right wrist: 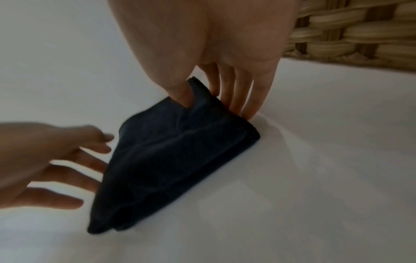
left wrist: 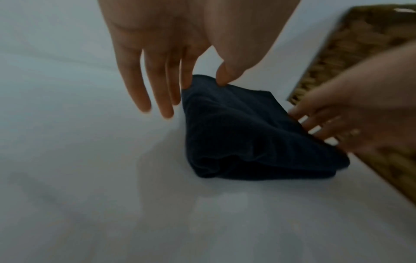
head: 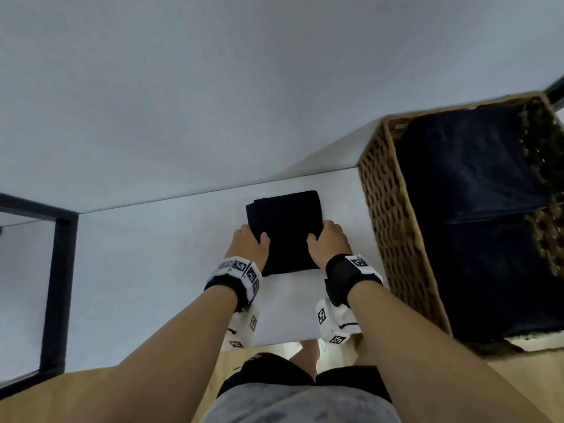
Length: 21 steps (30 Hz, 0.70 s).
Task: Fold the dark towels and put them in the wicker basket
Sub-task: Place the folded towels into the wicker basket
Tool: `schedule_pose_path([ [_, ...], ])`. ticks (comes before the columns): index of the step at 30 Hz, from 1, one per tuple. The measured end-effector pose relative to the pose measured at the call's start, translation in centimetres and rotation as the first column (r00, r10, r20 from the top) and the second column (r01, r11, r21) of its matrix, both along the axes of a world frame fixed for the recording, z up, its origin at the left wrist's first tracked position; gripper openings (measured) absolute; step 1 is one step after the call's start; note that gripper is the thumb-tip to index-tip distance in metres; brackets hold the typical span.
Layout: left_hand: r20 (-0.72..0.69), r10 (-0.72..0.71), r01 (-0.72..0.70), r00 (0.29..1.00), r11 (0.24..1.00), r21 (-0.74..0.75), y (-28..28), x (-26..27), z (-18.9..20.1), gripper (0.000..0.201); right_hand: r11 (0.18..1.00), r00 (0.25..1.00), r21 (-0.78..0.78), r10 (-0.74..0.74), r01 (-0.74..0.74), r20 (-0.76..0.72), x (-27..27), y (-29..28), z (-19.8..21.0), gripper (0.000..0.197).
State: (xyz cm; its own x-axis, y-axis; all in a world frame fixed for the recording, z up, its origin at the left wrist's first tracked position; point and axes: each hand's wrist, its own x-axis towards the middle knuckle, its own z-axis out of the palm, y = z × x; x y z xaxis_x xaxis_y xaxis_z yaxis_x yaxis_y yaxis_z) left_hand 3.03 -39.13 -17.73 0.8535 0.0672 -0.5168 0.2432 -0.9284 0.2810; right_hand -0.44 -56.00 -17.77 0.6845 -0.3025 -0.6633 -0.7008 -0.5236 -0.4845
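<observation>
Folded dark towel (head: 285,230) flat on white table (head: 137,270), near the far edge, just left of wicker basket (head: 393,227). Left hand (head: 248,244) pinching the towel's left side, thumb on top, index finger beneath, other fingers (left wrist: 139,92) straight and spread. Right hand (head: 329,242) gripping the right side, thumb on top, fingers (right wrist: 236,92) together underneath. More dark towels (head: 476,184) already inside the basket.

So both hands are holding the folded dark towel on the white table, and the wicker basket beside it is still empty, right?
Not quite. The wicker basket is not empty: the head view shows dark towels already inside. The rest holds: both hands, left and right, hold the folded dark towel on the white table.
</observation>
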Motion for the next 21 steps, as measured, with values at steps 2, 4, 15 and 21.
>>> schedule_pose_path([
  [2,-0.079,0.114,-0.122,0.990,0.987,-0.108,-0.1,0.1,-1.0,0.054,1.000,1.000,-0.015,-0.014,0.014,0.022,-0.5,0.8,-0.6,0.051],
  [4,-0.098,0.190,-0.202,0.977,0.971,-0.129,0.0,0.1,-1.7,0.060,0.995,0.997,0.066,-0.079,0.079,0.002,-1.1,1.4,-0.9,0.056],
  [15,-0.016,0.289,-0.281,0.957,0.912,-0.297,-1.8,-1.7,1.9,0.049,0.965,0.978,0.172,-0.205,0.199,0.022,-2.1,0.8,4.0,0.050],
  [21,0.254,0.295,-0.120,0.921,0.836,-0.536,-7.4,-1.6,12.5,0.058,0.981,0.874,0.071,-0.192,0.179,0.445,-3.4,-4.4,14.3,0.072],
])
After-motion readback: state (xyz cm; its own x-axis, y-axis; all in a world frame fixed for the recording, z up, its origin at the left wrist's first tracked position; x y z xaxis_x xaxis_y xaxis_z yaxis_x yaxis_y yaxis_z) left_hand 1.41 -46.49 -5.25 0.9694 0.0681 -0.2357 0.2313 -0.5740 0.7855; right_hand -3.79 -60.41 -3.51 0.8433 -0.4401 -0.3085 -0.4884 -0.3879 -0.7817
